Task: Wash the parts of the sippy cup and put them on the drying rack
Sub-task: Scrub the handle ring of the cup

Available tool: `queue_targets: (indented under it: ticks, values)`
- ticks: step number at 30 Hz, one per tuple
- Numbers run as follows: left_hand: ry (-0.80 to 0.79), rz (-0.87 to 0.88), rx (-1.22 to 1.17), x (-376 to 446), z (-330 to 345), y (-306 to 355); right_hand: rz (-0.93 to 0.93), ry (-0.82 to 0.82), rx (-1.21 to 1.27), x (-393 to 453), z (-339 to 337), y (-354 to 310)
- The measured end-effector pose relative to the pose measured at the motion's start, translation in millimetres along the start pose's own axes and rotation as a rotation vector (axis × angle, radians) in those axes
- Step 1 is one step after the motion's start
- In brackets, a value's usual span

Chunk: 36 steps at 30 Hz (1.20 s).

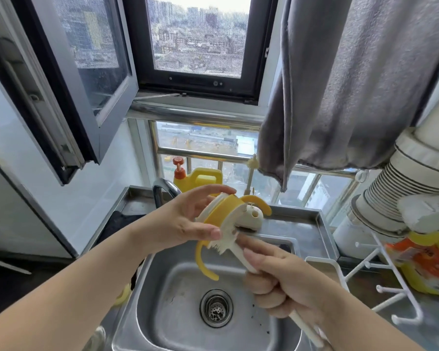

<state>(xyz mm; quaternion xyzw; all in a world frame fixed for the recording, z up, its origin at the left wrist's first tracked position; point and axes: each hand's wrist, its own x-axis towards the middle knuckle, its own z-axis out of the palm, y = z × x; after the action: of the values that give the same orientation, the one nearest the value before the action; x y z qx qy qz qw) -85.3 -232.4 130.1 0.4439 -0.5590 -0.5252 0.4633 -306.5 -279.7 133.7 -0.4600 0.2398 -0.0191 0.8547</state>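
Note:
Over the steel sink (178, 312), my left hand (185, 221) holds the sippy cup lid (222, 210), a yellow and white ring with two curved yellow handles, between thumb and fingers. My right hand (281, 279) grips the white handle of a cleaning brush (224, 243). Its white bristled head touches the underside of the lid. A white rounded part (251, 219) sits on the sink's back ledge just behind the lid. The white drying rack (380, 282) with upright pegs stands to the right of the sink.
A faucet (162, 191) and a yellow detergent bottle (200, 179) stand behind the sink. A thin bottle brush (251, 173) stands by the window rail. A grey towel (352, 84) hangs at the upper right. A yellow-orange package (428, 264) lies right of the rack.

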Motion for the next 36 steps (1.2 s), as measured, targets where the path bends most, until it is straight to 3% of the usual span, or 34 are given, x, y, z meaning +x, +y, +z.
queue_targets:
  ticks: [4,8,13,17,24,32,34,36]
  values:
    - [-0.011,0.048,-0.038,0.0,5.9,-1.9,-0.058,-0.414,0.327,14.1,-12.4,16.4]
    - [0.003,0.055,0.006,-3.3,3.3,-2.6,-0.037,-0.286,0.260,10.5,-13.2,12.4]
    - [0.016,-0.133,0.357,-2.4,-1.8,8.7,-0.004,0.032,-0.093,-2.4,-2.8,-4.8]
    - [0.052,-0.248,0.298,-4.1,-0.6,9.4,-0.004,0.159,-0.278,-1.7,-1.5,-7.5]
    - [-0.024,-0.332,-0.124,-10.1,0.0,9.3,0.017,0.182,-0.412,-2.5,-2.5,-3.6]
    - [0.115,-0.293,0.049,-8.0,10.3,7.1,-0.023,0.212,-0.712,0.9,2.3,4.5]
    - [0.101,-0.297,0.059,-8.9,9.2,7.9,-0.116,0.257,-0.956,-0.7,-1.8,2.8]
    - [0.066,-0.311,0.058,-9.6,7.5,8.6,-0.252,0.326,-1.423,-6.1,-6.1,-0.4]
